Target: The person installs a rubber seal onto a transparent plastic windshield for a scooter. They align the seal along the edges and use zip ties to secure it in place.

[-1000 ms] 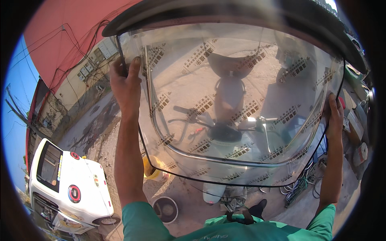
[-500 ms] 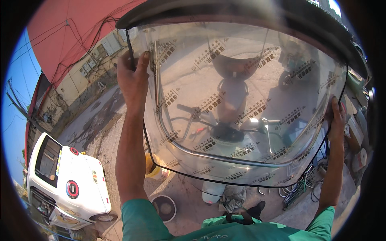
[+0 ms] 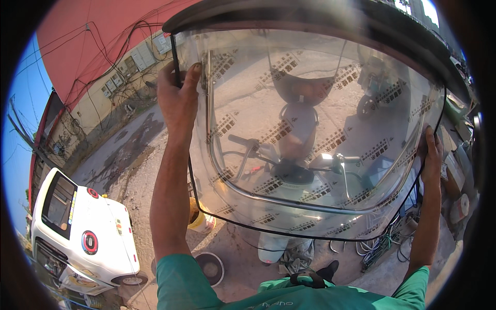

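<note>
A large clear plastic windshield [image 3: 245, 121] with black edging and repeated dark print stands in front of me. Its upper edge meets a dark curved canopy [image 3: 310, 14]. A bent metal tube [image 3: 289, 202] follows its sides and bottom. At the upper left, my left hand [image 3: 178, 101] is closed round the black edge, thumb toward the clear sheet. Lower down on the opposite side, my right hand [image 3: 432, 155] grips the right edge, its fingers partly hidden. Through the plastic show a scooter's seat [image 3: 299, 129] and handlebars [image 3: 245, 142].
A white three-wheeled vehicle [image 3: 98, 232] stands at the left. Below the sheet are a yellow bucket [image 3: 202, 219] and a round pale tub [image 3: 210, 268]. Loose cables or tubes [image 3: 377, 253] lie at the lower right, near boxes and a roll [image 3: 460, 206]. Wires hang along the building wall [image 3: 98, 93].
My left hand and the windshield's left edge have shifted a little to the right. My right hand stays at nearly the same place on its edge.
</note>
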`<state>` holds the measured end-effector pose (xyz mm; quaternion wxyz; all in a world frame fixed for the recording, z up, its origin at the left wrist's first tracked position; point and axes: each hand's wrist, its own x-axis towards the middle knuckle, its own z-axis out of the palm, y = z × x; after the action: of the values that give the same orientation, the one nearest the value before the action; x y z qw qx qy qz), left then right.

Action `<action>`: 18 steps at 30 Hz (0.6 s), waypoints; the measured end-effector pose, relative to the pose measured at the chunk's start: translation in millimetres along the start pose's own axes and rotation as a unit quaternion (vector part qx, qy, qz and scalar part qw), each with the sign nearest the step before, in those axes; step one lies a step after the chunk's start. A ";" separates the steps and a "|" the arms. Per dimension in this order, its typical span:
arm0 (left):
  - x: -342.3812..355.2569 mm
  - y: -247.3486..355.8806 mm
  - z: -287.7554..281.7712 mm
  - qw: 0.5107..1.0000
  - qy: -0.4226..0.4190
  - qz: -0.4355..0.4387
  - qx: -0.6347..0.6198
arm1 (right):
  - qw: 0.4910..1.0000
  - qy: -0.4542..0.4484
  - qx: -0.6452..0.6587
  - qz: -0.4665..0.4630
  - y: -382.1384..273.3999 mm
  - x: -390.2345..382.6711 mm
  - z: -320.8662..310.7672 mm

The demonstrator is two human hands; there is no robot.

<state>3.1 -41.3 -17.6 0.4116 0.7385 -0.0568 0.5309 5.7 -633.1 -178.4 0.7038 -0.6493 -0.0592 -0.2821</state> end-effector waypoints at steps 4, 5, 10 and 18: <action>-0.4 2.3 -0.2 1.000 0.001 -0.004 -0.003 | 0.999 0.033 0.016 0.004 1.0 -1.5 6.7; -0.1 1.6 -1.1 1.000 -0.001 -0.004 -0.008 | 1.000 0.028 0.010 0.004 2.1 -0.6 5.1; -1.0 5.9 -1.1 1.000 -0.010 -0.010 -0.012 | 1.000 0.025 -0.012 0.003 3.4 -0.2 0.3; 13.0 12.9 -17.2 0.991 -0.073 -0.082 -0.080 | 1.000 0.023 -0.004 0.017 5.1 0.0 -2.7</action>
<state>-10.8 -33.7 1.9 0.5066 0.7420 -0.0684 0.4338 7.4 -635.7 -183.3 0.7069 -0.6467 -0.0306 -0.2848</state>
